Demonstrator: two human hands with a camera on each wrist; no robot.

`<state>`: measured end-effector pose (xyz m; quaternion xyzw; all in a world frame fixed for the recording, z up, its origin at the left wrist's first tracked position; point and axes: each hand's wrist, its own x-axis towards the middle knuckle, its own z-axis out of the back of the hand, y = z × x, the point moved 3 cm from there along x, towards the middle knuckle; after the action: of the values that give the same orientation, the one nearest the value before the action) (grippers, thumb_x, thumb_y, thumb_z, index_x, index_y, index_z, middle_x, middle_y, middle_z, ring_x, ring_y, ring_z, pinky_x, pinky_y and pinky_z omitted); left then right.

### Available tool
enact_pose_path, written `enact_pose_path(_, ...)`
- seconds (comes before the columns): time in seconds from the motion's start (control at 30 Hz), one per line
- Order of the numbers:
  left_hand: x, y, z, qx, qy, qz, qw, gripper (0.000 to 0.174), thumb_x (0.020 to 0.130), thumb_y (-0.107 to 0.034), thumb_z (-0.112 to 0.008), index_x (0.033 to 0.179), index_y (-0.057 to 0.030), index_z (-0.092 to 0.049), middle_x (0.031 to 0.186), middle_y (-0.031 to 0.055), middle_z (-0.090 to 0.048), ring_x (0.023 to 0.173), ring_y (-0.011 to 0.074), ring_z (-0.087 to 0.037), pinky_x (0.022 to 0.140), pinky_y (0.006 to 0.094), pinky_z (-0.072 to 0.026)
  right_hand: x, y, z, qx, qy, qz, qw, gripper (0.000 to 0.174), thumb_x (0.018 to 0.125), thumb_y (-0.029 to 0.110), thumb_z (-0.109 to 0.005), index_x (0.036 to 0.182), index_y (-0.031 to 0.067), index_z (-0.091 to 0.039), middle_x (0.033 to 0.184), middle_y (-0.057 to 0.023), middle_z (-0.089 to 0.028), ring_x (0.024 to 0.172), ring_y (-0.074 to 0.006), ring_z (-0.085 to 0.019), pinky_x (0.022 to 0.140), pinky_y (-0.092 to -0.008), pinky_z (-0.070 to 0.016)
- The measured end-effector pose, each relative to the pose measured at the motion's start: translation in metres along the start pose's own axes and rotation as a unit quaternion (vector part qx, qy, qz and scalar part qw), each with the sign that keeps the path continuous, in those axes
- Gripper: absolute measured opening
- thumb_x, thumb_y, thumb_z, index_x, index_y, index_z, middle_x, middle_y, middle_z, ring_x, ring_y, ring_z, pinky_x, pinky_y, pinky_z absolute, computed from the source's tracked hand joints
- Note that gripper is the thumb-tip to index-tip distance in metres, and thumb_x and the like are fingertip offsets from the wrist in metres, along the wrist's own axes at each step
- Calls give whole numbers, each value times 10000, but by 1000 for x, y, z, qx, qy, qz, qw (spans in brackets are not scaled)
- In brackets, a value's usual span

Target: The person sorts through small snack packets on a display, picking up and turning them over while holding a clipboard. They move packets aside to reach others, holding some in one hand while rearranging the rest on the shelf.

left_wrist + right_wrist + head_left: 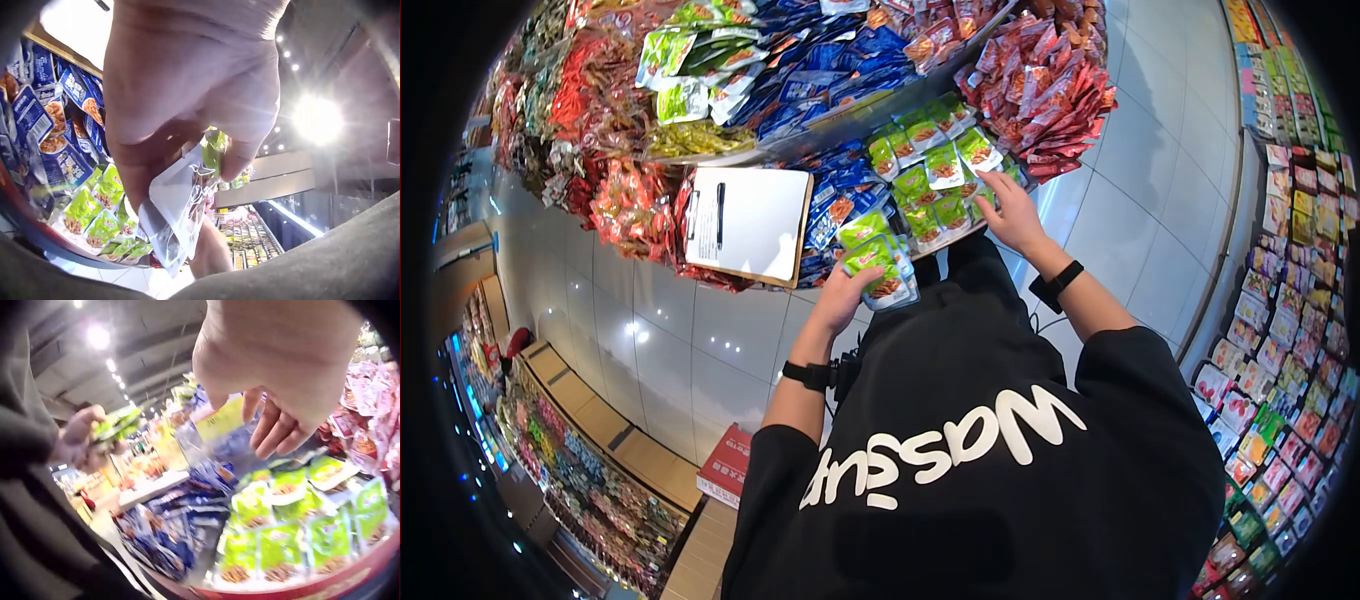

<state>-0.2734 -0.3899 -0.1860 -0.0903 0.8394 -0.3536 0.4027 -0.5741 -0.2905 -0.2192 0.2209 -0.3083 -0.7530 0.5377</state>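
My left hand (841, 297) grips a few green-and-white snack pouches (885, 285) at the near edge of the display; in the left wrist view the fingers and thumb (240, 156) pinch clear-backed pouches (178, 194). Over the rows of green pouches (920, 190) hovers my right hand (1012, 212), its fingers loosely bent near the right end of the rows. In the right wrist view the right hand (275, 381) is above the green pouches (281, 550), with nothing seen between its fingers.
Blue pouches (820, 200) lie left of the green rows, beside a clipboard (745, 225) with a pen. Red packets (1050, 85) heap at the right end. Behind stands a raised tier of blue packets (800, 90). A red box (728, 462) sits on the floor at lower left.
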Motion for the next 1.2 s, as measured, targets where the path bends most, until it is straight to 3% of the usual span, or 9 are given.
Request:
enact_pose_path(0.17,6,-6,-18,144,90,49,984,448,890,-82,-630,1321,-26,-522,1236,93,-640,1126,180,-619,1000,339,-469,18,80,-27,422,270,-86,861,404,955,171,-649,1326,32,-567,1123,-72,-650,1022,-121,-606,917,-287,-491)
enact_pose_path(0.3,12,-2,-22,207,65,58,974,471,878,-72,-628,1333,-32,-515,1191,61,-643,1072,152,-619,977,318,-476,32,87,-33,358,340,-114,862,249,934,163,-676,1125,4,-672,1014,-27,-684,941,-88,-608,838,-256,-482)
enact_pose_path(0.4,11,-11,-14,124,12,-11,992,442,853,-27,-587,1292,-42,-535,1121,57,-644,1007,120,-614,895,288,-502,46,58,-8,456,140,-124,870,213,950,209,-649,1018,14,-701,928,7,-677,837,-68,-597,767,-237,-474)
enact_pose_path(0.6,-4,-3,15,87,-54,-11,995,465,844,-3,-576,1303,-66,-536,1131,62,-638,1010,129,-621,898,287,-508,46,-27,-9,150,59,3,987,183,921,140,-656,1061,24,-675,871,-104,-704,759,-169,-656,715,-298,-506)
enact_pose_path(0.73,-13,4,26,63,-81,3,995,466,852,-12,-583,1312,-61,-529,1151,64,-633,1034,135,-624,906,288,-508,31,-32,-43,46,162,31,985,167,883,122,-650,1034,69,-697,953,-137,-697,912,-336,-654,811,-411,-512)
enact_pose_path(0.83,-17,6,29,43,-84,9,995,477,857,-18,-588,1326,-60,-513,1155,63,-632,1042,138,-627,911,288,-506,26,-36,-67,-88,160,177,967,188,846,108,-648,1024,84,-702,961,-110,-675,968,-326,-623,862,-418,-488)
enact_pose_path(0.97,-22,4,30,40,-90,-5,995,483,863,-21,-586,1335,-61,-495,1163,59,-631,1046,136,-621,921,289,-499,20,-25,-67,-165,60,182,967,240,815,101,-655,1052,88,-691,926,-96,-644,961,-328,-609,857,-441,-485)
enact_pose_path(1.1,-24,5,27,68,-31,-10,997,485,869,-20,-585,1339,-63,-475,1169,52,-626,1055,127,-604,929,286,-487,25,45,-59,35,148,107,983,276,853,162,-687,1113,72,-684,955,-97,-683,902,-273,-653,805,-394,-515)
enact_pose_path(1.2,-22,3,15,115,7,-2,993,472,878,-26,-587,1331,-65,-459,1158,44,-614,1054,121,-591,921,286,-484,19,88,-80,291,293,-28,911,312,889,219,-701,1156,59,-675,968,-94,-712,858,-197,-665,777,-323,-520)
